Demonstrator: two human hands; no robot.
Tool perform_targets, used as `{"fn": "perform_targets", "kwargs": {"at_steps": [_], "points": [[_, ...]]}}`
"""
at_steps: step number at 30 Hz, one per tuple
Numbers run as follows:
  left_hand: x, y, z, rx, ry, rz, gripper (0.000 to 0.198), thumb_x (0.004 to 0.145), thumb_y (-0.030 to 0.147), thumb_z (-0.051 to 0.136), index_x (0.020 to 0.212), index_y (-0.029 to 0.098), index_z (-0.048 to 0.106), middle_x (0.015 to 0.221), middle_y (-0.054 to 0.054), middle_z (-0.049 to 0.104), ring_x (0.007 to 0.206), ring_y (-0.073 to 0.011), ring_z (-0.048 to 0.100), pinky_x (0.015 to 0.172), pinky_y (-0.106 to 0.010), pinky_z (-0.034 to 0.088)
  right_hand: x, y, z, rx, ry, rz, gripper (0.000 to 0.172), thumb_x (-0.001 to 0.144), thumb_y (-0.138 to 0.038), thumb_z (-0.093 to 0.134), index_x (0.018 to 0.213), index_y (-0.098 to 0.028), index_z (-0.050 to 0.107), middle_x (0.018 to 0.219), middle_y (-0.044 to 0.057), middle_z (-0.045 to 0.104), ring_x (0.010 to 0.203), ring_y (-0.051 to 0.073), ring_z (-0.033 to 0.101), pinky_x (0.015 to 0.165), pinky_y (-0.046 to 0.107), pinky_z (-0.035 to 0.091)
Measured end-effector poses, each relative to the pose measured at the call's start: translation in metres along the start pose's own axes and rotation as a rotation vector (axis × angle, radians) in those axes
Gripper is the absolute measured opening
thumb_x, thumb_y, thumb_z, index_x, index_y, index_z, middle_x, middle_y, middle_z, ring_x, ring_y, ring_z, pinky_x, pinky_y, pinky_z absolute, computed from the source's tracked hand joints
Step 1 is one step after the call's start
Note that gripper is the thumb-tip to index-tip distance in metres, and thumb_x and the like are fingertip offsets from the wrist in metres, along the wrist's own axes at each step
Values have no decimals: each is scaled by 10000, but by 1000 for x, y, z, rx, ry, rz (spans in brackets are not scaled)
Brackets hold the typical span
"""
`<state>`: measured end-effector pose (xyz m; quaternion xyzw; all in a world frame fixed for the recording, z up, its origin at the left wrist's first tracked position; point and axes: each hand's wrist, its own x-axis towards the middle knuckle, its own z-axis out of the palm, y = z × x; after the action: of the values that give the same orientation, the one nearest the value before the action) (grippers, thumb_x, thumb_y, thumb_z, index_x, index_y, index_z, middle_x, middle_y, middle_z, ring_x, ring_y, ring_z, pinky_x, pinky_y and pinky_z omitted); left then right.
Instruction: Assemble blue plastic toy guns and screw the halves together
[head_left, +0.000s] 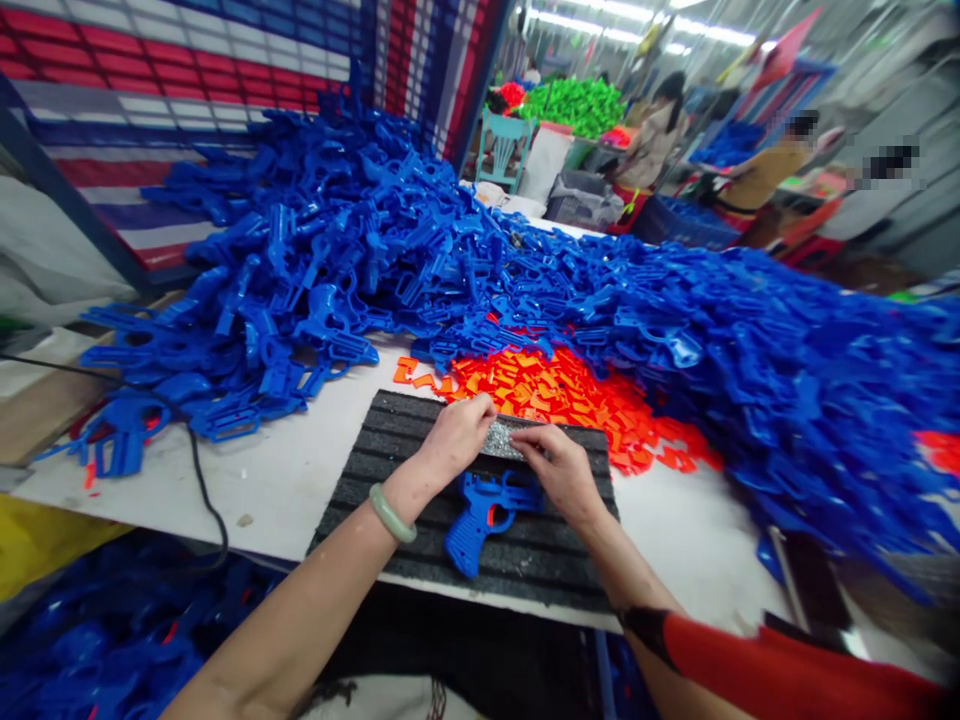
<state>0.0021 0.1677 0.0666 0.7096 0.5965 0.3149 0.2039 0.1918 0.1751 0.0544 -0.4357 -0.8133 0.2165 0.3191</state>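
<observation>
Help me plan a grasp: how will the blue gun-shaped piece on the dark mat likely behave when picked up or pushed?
The blue gun-shaped piece looks like moulded plastic, so it is probably stiff and fairly light. Lying flat on the dark mat, it seems unlikely to roll, and the mat's ribs might hinder sliding.

Can't read any words, numbers or signs. Can see dark marks on the pale cloth below the near edge of the table, but can't tell if letters or just a pattern. Can see a pink flag far past the table's far edge, up high, but too blurry to make out any writing.
</observation>
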Motion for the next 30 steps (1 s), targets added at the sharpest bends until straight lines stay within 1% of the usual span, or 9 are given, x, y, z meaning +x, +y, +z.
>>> {"fn": "perform_targets", "kwargs": {"at_steps": [3,5,11,13,17,19,21,26,30], "points": [[-10,1,-6,-154,48,-5,210,925,180,525,1060,203,684,1008,-14,737,928,-148,681,852,-251,511,-10,-9,-3,188,-40,-95,143,903,-259,590,952,-251,724,875,35,717,847,178,662,772,313,544],[-20,4,-11,-225,81,-19,226,923,212,543,1087,200,698,1056,-24,738,964,-159,685,885,-263,519,-16,-16,-4,229,-99,-189,179,923,-239,559,993,-267,721,879,36,714,842,173,661,756,315,551],[-68,12,-26,-543,133,-204,172,842,302,664,946,202,758,916,-15,761,821,-165,706,768,-235,564,-34,-28,2,198,-158,-352,127,914,-224,591,999,-252,682,816,23,715,772,159,640,705,297,544],[-87,11,-28,-637,110,-297,196,827,335,678,946,204,761,921,-19,762,839,-176,711,803,-253,567,-40,-29,5,189,-154,-400,120,909,-206,597,996,-242,671,811,21,719,763,159,633,691,296,537],[-124,6,-30,-774,-16,-478,278,818,368,670,1006,177,743,942,-46,762,875,-198,719,850,-294,570,-53,-30,9,178,-147,-471,224,933,-143,529,1108,-237,631,912,39,732,826,162,642,740,319,535],[-139,3,-30,-830,-64,-541,331,811,377,673,1065,170,716,927,-50,763,869,-198,719,845,-301,568,-58,-30,11,171,-128,-462,265,934,-120,515,1151,-237,613,949,49,728,850,164,643,756,326,536],[-150,1,-30,-846,-97,-581,324,803,390,680,1044,176,711,893,-45,760,853,-194,714,820,-290,560,-63,-31,13,173,-98,-422,271,929,-118,527,1155,-241,609,937,48,721,843,165,642,748,326,538],[-166,4,-27,-701,-155,-560,198,768,384,713,775,186,701,772,-13,710,735,-154,640,698,-236,491,-70,-30,19,134,-74,-405,203,895,-173,616,1078,-257,642,891,31,702,824,170,615,729,333,516],[-172,8,-25,-679,-222,-472,289,869,443,593,729,190,598,686,15,616,662,-130,554,650,-232,438,-72,-28,22,29,-63,-405,172,897,-233,623,1046,-293,684,856,26,674,806,170,577,715,339,482]]}}
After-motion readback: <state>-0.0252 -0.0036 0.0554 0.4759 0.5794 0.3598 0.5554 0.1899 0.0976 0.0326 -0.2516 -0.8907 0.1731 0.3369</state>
